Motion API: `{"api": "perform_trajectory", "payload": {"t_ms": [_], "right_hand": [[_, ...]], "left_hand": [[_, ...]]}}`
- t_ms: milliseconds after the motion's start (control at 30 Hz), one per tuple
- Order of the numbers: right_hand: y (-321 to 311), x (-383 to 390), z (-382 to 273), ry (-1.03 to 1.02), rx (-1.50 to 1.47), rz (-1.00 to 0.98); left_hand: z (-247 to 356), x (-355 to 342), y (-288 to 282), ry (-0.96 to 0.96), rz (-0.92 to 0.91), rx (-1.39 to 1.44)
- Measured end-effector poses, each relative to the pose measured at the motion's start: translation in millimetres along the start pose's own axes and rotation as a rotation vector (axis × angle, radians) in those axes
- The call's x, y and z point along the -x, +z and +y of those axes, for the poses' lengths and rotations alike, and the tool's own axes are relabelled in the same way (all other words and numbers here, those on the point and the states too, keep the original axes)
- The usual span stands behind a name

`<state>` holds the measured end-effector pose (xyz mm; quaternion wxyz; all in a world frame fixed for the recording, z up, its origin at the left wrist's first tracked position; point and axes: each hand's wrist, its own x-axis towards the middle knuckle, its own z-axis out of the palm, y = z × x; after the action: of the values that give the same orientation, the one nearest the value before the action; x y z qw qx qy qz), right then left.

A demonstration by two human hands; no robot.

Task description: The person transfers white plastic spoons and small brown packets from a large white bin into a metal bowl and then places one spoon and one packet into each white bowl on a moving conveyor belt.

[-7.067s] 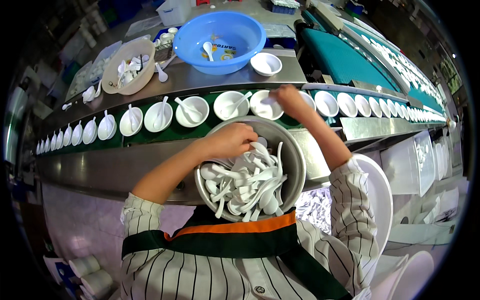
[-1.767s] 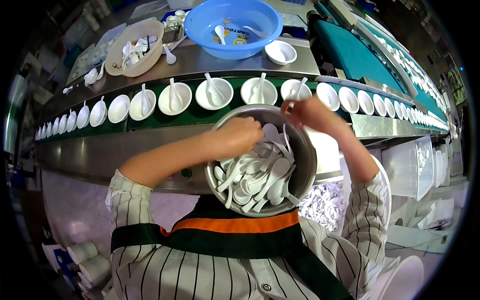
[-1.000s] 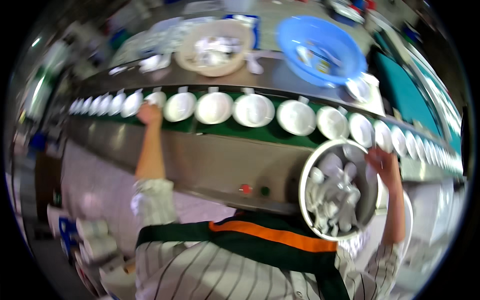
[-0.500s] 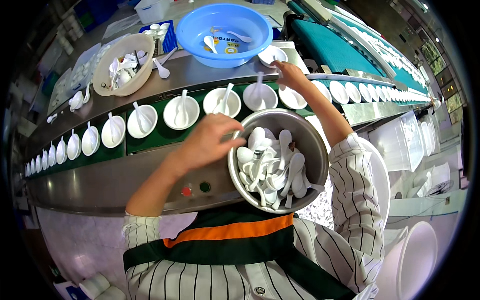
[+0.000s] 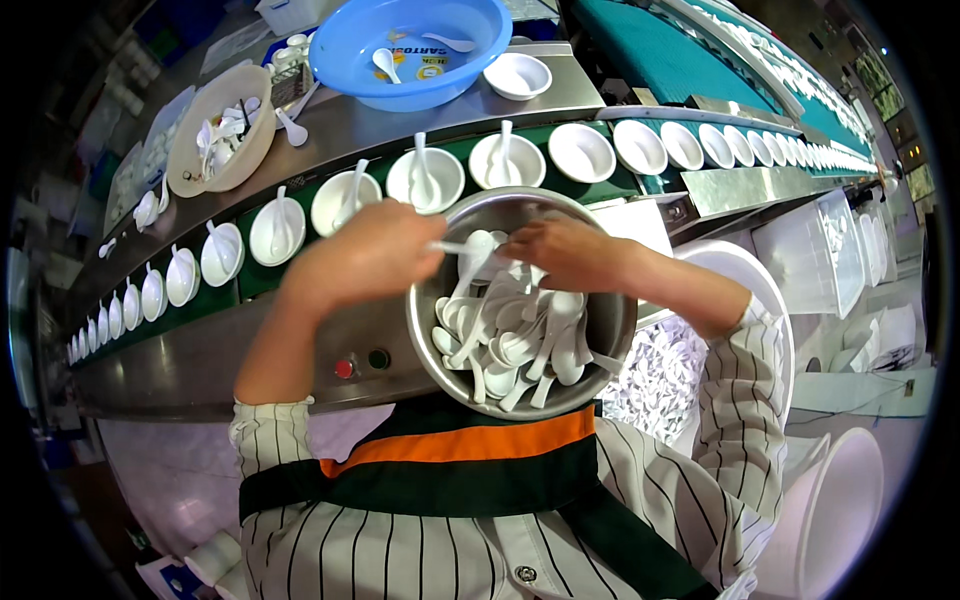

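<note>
A round steel bowl [image 5: 424,340] in front of me holds a heap of white spoons [image 5: 520,345]. At its left rim my left hand [image 5: 385,245] is closed on the handle of a white spoon [image 5: 452,247] that points into the bowl. Over the bowl's far side my right hand [image 5: 560,252] has its fingers curled down among the spoons; what they grip is hidden and a little blurred. Beyond, white bowls stand in a row on a green belt [image 5: 375,210]. Those at the left each have a spoon in them, while a bowl [image 5: 582,153] farther right has none.
A blue basin [image 5: 400,95] with two spoons, a cream tub [image 5: 255,150] of spoons and a lone white bowl [image 5: 518,77] stand on the metal ledge behind the belt. Red and green buttons [image 5: 345,369] sit left of the steel bowl. A large white tub [image 5: 780,340] stands at right.
My right hand has come back from the far side of the belt into the steel bowl. My left hand has closed on a spoon at the rim. The whole view has shifted slightly.
</note>
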<state>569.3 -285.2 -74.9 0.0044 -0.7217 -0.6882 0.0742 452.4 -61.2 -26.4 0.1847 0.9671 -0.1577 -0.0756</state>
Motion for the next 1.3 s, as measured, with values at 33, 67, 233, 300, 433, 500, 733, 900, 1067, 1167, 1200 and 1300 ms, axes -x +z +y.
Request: {"api": "perform_trajectory", "payload": {"t_ms": [33,67,233,300,433,500,733,900,1067,1167,1200,1300], "right_hand": [[12,0,1,0.041,0.108,-0.006],[20,3,5,0.039,0.194,0.055],[-22,-7,13,0.055,-0.239,0.001],[-46,0,24,0.123,-0.328,0.062],[-43,4,99,0.477,-0.238,0.496],[-10,8,141,0.672,-0.097,0.538],[-11,10,98,0.437,-0.128,0.533],[-9,37,25,0.007,0.303,0.101],[9,26,8,-0.115,0.476,-0.044],[-3,31,14,-0.098,0.387,-0.073],[-11,28,15,-0.013,0.324,-0.058],[-46,11,13,0.103,0.015,0.055]], "left_hand": [[-8,-6,-4,0.038,0.069,0.081],[-10,-17,-10,0.032,0.080,0.235],[-67,-62,25,-0.174,0.323,0.689],[-69,-79,41,-0.221,0.414,0.809],[-71,-119,61,-0.302,0.456,0.930],[-71,-140,68,-0.318,0.415,0.927],[-77,-136,82,-0.238,0.558,0.185],[5,-93,37,0.143,0.238,0.264],[18,-53,68,0.189,0.145,-0.275],[22,-48,65,0.133,0.256,-0.263],[22,-43,59,0.086,0.252,-0.233],[19,-19,43,-0.015,0.216,-0.055]]}}
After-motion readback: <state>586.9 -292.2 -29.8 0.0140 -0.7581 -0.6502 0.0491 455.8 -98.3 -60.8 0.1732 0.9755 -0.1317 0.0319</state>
